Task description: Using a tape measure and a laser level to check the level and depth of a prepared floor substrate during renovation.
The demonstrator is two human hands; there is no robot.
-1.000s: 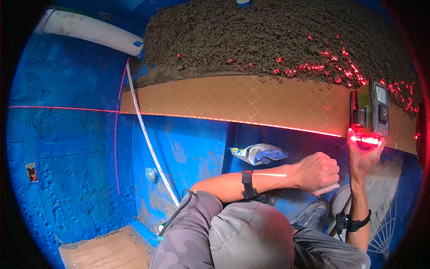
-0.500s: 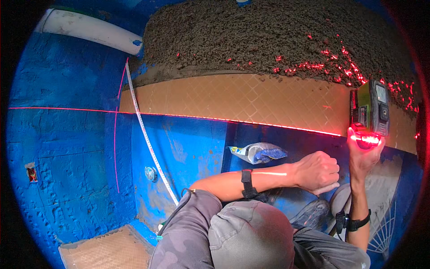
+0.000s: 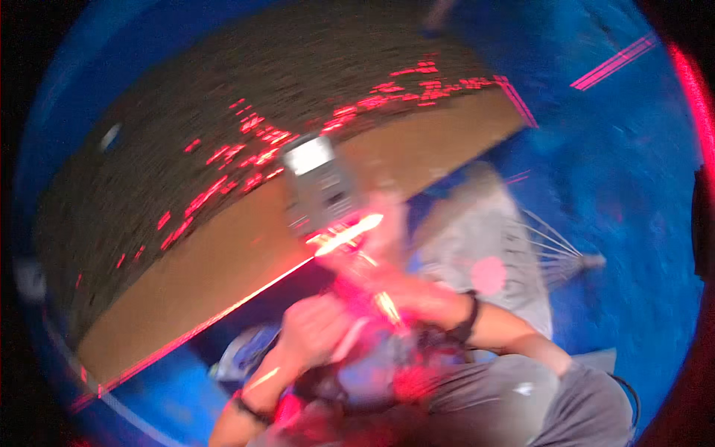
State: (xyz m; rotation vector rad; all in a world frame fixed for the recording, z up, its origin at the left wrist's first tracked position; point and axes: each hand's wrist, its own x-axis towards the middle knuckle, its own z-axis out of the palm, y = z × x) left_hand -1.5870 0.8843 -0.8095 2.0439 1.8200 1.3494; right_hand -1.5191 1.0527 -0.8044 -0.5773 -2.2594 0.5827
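A laser level (image 3: 320, 182) with a bright screen stands on the tan tiled ledge, throwing red lines and a strong red glow from its near end. My right hand (image 3: 383, 235) is closed at the level's near right side; motion blur and glare hide most of its fingers. Close by to the left, my left hand (image 3: 316, 328) is curled into a fist. A pale strip shows by its thumb, too blurred to name. Black straps circle both wrists. A red line runs along the near edge of the tan tiled ledge (image 3: 201, 298).
Rough dark mortar (image 3: 179, 134) covers the area behind the ledge. Blue walls (image 3: 618, 186) rise at the right. A pale sack (image 3: 484, 223) lies right of my arms, beside a fan of thin rods (image 3: 555, 257). A crumpled bag (image 3: 249, 350) sits lower left, near a pale tape measure (image 3: 134, 417).
The view has swung right and tilted, blurring the picture. The laser level now appears nearer the middle, and my right hand stays at it. My fist shows closer to the level.
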